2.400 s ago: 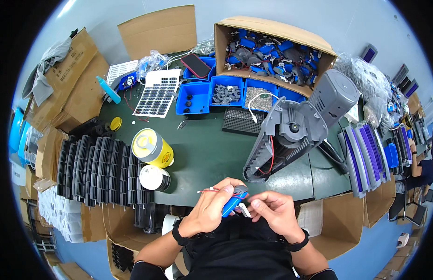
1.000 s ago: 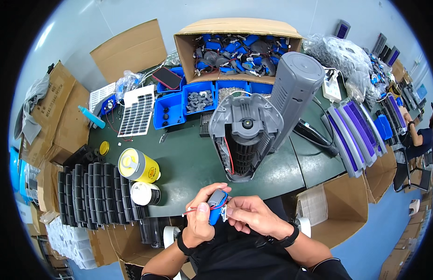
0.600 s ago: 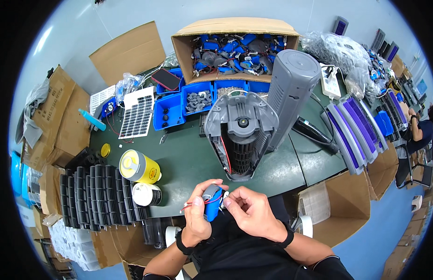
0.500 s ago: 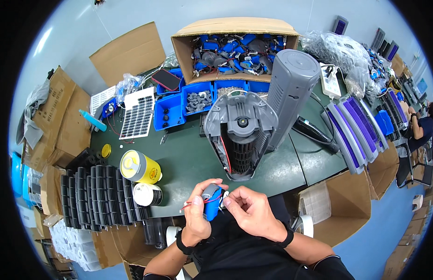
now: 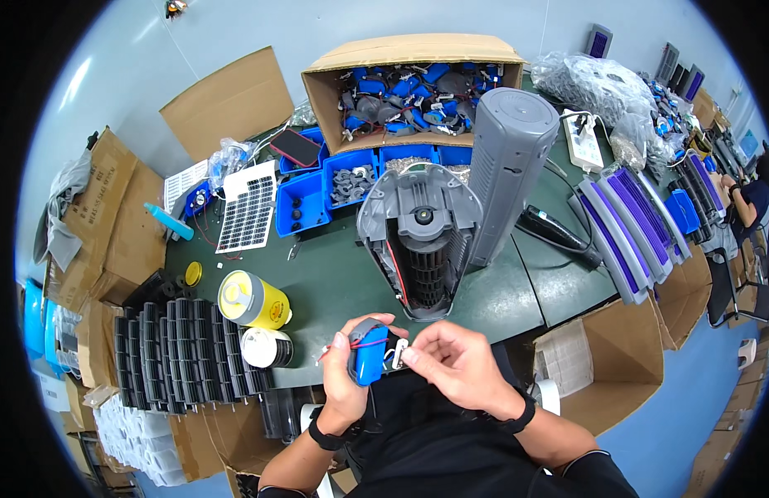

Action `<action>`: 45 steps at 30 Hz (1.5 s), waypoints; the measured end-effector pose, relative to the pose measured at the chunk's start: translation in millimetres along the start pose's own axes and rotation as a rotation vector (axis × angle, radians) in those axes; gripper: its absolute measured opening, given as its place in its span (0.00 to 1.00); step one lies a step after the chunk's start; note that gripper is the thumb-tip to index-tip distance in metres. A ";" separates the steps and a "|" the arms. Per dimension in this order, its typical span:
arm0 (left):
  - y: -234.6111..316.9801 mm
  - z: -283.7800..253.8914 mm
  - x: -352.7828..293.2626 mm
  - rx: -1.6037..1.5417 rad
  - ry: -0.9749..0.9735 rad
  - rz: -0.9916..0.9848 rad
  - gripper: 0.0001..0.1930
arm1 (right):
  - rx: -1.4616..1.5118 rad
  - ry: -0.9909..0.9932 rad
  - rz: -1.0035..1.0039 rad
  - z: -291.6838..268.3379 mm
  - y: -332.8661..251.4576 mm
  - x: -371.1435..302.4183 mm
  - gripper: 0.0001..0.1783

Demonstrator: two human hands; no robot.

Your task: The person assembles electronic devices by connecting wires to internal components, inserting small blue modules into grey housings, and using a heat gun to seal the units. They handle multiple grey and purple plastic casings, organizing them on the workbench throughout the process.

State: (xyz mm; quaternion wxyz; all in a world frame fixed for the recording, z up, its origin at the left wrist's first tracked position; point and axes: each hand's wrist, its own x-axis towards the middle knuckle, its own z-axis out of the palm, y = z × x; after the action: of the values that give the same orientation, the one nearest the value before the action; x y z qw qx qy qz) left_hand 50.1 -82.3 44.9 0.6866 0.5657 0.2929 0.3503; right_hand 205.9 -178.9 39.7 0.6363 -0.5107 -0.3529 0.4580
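My left hand [image 5: 345,388] is closed round a blue-wrapped part with a grey piece [image 5: 370,357], held above the table's front edge. Thin red wires stick out of it past the thumb. Just to its right, my right hand [image 5: 463,372] pinches a small white connector [image 5: 399,353] between thumb and fingertips. Dark leads appear to run from the connector toward the blue part. Beyond both hands stands an open grey fan housing [image 5: 462,197] with a black ribbed fan wheel [image 5: 426,274] inside; neither hand touches it.
A tall grey tower unit [image 5: 513,158] stands behind the housing. Blue bins [image 5: 301,207] and a carton [image 5: 413,51] of blue-grey parts line the back. At left are a yellow jug [image 5: 256,300], a white-lidded tub [image 5: 266,347] and black fan wheels [image 5: 185,353]. Purple-grey panels [image 5: 625,232] lean at right.
The blue part has turned slightly in my left hand, showing more of its blue face. My right hand has drawn a little to the right, and the white connector shows more clearly.
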 end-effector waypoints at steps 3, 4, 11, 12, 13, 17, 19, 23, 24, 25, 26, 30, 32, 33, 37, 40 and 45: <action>13.7 -6.3 -1.1 -0.113 -0.019 -0.161 0.40 | -0.156 0.269 -0.208 -10.9 -1.1 5.0 0.14; 13.0 -10.4 -1.1 -0.123 0.010 -0.159 0.42 | -0.205 0.328 -0.311 -14.6 -8.0 9.7 0.21; 79.5 -23.9 6.9 -0.144 -0.082 -0.222 0.41 | -0.294 0.095 -0.601 -48.0 -17.5 81.1 0.71; 94.4 -24.0 7.0 -0.106 -0.086 -0.213 0.41 | -0.167 -0.021 -0.479 -47.7 -16.2 90.8 0.74; 107.2 -26.5 5.9 -0.057 -0.083 -0.180 0.41 | -0.079 -0.092 -0.393 -40.5 -22.1 93.5 0.72; 158.4 -26.6 17.9 0.208 -0.148 0.167 0.38 | 0.000 -0.276 -0.244 -39.8 -23.6 102.4 0.60; 186.6 -15.7 26.8 0.522 -0.148 0.366 0.42 | 0.031 -0.319 -0.253 -33.1 -26.5 97.3 0.53; 211.7 16.8 50.4 0.739 -0.341 0.503 0.35 | 0.014 -0.316 -0.256 -28.4 -23.0 85.2 0.53; 214.7 21.4 56.5 0.807 -0.384 0.509 0.33 | 0.002 -0.308 -0.261 -26.6 -22.0 83.9 0.53; 217.5 26.4 61.3 0.875 -0.429 0.514 0.32 | -0.010 -0.299 -0.266 -24.8 -21.2 82.9 0.53; 220.1 31.8 64.2 0.912 -0.469 0.524 0.28 | 0.014 -0.288 -0.277 -21.8 -20.6 82.0 0.51; 214.4 42.1 73.8 1.060 -0.528 0.539 0.26 | 0.035 -0.255 -0.271 -23.2 -18.7 77.8 0.48; 211.4 44.7 76.3 1.121 -0.546 0.616 0.26 | -0.006 -0.232 -0.302 -22.8 -21.7 75.7 0.48; 209.6 46.4 77.5 1.146 -0.556 0.656 0.26 | -0.031 -0.218 -0.315 -24.3 -22.1 75.1 0.48; 197.7 49.0 79.7 1.133 -0.546 0.624 0.29 | -0.020 -0.216 -0.311 -27.2 -19.9 75.2 0.46; 180.2 43.1 78.6 1.262 -0.539 0.839 0.31 | 0.064 -0.264 -0.244 -26.7 -19.8 74.5 0.45; 188.4 43.1 75.4 1.343 -0.564 0.782 0.32 | 0.015 -0.238 -0.298 -24.7 -20.8 74.1 0.44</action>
State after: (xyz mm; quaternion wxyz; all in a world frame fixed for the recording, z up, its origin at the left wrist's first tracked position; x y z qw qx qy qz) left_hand 100.3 -24.2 237.6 0.0789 0.9833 0.0388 0.1593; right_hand 257.8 -118.4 52.8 0.6548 -0.3903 -0.4937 0.4184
